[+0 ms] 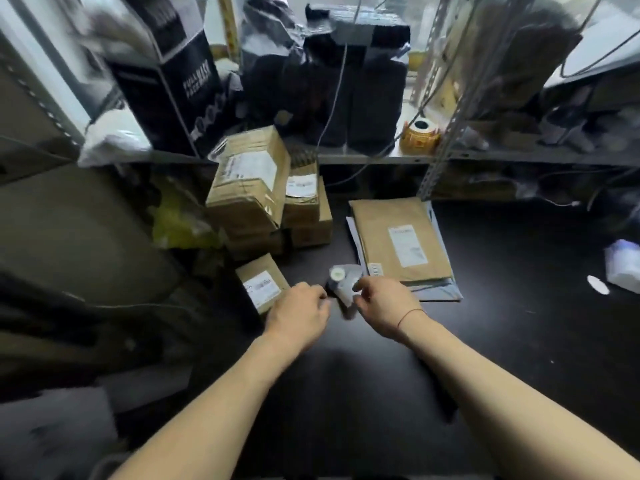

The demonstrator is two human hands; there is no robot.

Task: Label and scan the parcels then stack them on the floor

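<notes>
Head view: left hand (299,311) and right hand (384,306), fingers (360,289) curled, pinch a small grey packet (346,282) (blurred) on the counter (502,323) between labelled boxes (249,181) and brown envelopes (398,240); labelling seems underway, scanning likely follows.

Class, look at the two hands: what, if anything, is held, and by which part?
A small grey packet, held between both hands: the left hand grips its left edge, the right hand its right edge. Blur hides the exact grip.
</notes>
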